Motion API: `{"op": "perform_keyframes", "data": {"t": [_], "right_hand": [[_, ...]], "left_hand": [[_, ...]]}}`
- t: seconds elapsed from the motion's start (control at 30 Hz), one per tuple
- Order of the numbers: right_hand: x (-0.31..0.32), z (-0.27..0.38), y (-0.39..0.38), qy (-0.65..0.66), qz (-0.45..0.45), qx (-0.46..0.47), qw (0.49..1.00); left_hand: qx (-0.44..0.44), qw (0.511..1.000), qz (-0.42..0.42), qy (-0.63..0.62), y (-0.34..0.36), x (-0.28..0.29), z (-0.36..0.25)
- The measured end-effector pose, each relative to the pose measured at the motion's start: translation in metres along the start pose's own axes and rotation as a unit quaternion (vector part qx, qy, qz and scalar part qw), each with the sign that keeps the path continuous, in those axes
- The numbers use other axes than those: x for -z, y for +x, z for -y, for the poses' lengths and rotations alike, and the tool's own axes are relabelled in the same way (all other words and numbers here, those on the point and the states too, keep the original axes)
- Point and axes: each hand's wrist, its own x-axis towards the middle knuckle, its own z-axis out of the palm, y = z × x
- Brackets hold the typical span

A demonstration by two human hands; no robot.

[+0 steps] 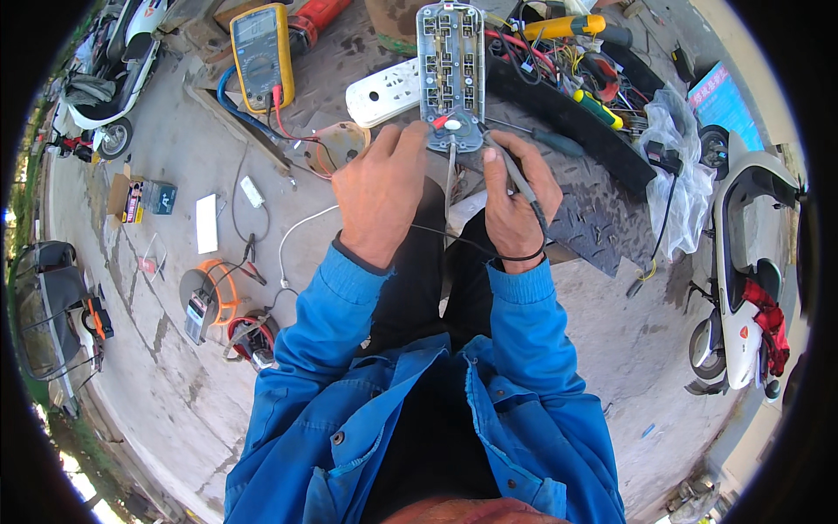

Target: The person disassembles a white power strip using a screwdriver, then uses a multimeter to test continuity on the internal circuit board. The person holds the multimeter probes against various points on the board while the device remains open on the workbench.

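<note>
An opened power strip [454,65] stands lengthwise in front of me, with its rows of metal contacts bare. My left hand [381,188] is closed at its near left corner, and a red test probe [442,121] pokes out from the fingertips into the housing. In my right hand [524,199] I grip a dark grey pen-shaped probe [517,175], its tip at the near right corner of the strip. A black cable loops from it around my right wrist. A grey power cord [450,179] hangs from the strip's near end. The yellow multimeter [261,59] lies to the left with a red lead plugged in.
Beside the strip lies its white cover [384,93]. A black tray [567,127] of tools and wires sits at right, near a screwdriver [557,142] and a clear plastic bag [676,157]. An orange reel [222,293] and small boxes [144,197] are on the left ground.
</note>
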Motion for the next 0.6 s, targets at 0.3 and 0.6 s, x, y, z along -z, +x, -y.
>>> {"op": "perform_keyframes", "data": {"t": [0.3, 0.6], "right_hand": [[-0.0015, 0.0016, 0.0012, 0.026, 0.02, -0.008, 0.999], [-0.0062, 0.0051, 0.01, 0.015, 0.014, 0.002, 1.0]], "left_hand": [[-0.048, 0.999, -0.018, 0.011, 0.0041, -0.0035, 0.0043], [-0.01, 1.0, 0.013, 0.017, 0.0017, -0.0014, -0.0004]]}}
